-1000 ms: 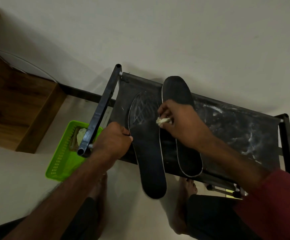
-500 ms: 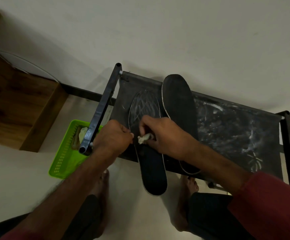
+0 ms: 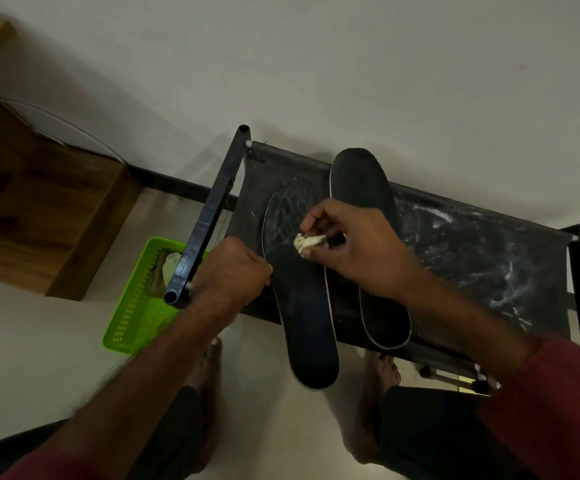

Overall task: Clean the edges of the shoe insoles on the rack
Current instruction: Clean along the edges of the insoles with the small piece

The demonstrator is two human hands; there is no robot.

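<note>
Two black insoles with pale edges lie side by side on the dark fabric shelf of a black metal rack (image 3: 482,258). The left insole (image 3: 307,327) overhangs the shelf's front edge; its far half carries white streaks. The right insole (image 3: 361,178) sticks out past the back rail. My right hand (image 3: 354,251) pinches a small crumpled pale cloth (image 3: 306,243) over the middle of the left insole. My left hand (image 3: 229,268) grips the left insole's left edge, next to the rack's side bar.
A bright green plastic basket (image 3: 136,306) with something pale inside stands on the floor left of the rack. A wooden cabinet (image 3: 39,216) fills the far left. White smears cover the right part of the shelf. My bare feet stand under the rack's front.
My right hand with the cloth went from the gap between the insoles down to the left insole's left edge, then back up and right to its middle. My left hand stayed put.
</note>
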